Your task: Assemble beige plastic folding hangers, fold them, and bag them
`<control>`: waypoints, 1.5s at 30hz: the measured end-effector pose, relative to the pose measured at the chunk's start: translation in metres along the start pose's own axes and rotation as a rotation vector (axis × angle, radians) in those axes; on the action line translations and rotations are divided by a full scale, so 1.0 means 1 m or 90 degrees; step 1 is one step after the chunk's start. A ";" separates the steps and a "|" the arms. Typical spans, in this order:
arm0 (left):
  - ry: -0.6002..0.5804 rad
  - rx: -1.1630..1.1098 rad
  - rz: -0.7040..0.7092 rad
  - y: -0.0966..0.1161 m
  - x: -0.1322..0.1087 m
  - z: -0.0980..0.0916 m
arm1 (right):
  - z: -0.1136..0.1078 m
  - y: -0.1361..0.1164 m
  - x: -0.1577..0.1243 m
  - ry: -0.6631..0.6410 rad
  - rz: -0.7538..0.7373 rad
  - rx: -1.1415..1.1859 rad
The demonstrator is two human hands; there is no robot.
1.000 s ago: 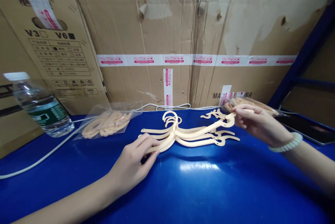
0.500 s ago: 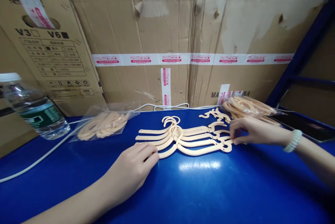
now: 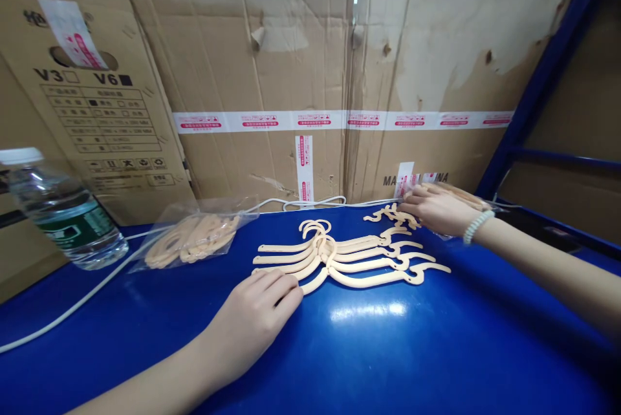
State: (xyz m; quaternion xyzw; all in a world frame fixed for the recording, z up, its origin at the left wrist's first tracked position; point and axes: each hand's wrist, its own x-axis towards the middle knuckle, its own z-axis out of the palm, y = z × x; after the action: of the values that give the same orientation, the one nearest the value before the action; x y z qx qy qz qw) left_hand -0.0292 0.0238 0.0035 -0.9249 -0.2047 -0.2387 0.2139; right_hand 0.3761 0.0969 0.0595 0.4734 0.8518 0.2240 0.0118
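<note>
Several cream plastic hangers (image 3: 359, 263) lie stacked and fanned on the blue table (image 3: 388, 357). My left hand (image 3: 257, 315) rests flat on the table, fingertips touching the left ends of the hangers and holding nothing. My right hand (image 3: 436, 208), with a bead bracelet (image 3: 475, 226) at the wrist, is stretched out to the back right. It lies on a clear bag of hangers (image 3: 463, 194), most of which it hides. Its fingertips are beside a few small loose cream pieces (image 3: 391, 214).
A second clear bag of cream hangers (image 3: 194, 239) lies at the back left. Next to it a water bottle (image 3: 63, 211) lies on its side, and a white cable (image 3: 72, 302) runs along the table. Taped cardboard boxes (image 3: 272, 66) wall the back; a blue rack post (image 3: 538, 79) stands on the right.
My right hand laid a hanger on the front of the stack, let it go and moved back to the bag at the right. My left hand stayed at the stack's left end.
</note>
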 end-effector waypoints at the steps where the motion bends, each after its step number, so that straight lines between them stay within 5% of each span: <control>1: -0.002 0.000 0.000 0.000 0.000 0.000 | 0.000 -0.001 0.005 -0.017 -0.004 -0.007; 15: 0.009 -0.022 -0.028 -0.001 -0.002 0.004 | 0.017 -0.008 0.064 -0.181 0.008 0.029; 24: 0.012 -0.014 -0.046 0.000 -0.004 0.008 | 0.023 -0.019 0.106 -0.175 0.039 0.097; 31: -0.022 -0.001 -0.029 0.001 0.000 0.000 | 0.006 -0.032 0.071 -0.051 0.100 0.154; 35: -0.020 0.030 -0.024 0.002 -0.001 0.001 | -0.014 -0.069 0.029 0.007 0.085 0.201; 40: -0.058 0.040 -0.045 0.005 0.000 0.000 | -0.011 -0.127 -0.012 -0.061 0.006 0.297; 45: -0.176 -0.050 -0.159 -0.001 0.002 -0.001 | 0.005 -0.132 -0.012 -0.089 0.047 0.321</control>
State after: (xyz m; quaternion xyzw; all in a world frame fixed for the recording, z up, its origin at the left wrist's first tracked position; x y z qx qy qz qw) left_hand -0.0286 0.0248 0.0050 -0.9240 -0.3355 -0.1421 0.1161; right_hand 0.2779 0.0291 0.0006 0.5064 0.8600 -0.0284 -0.0560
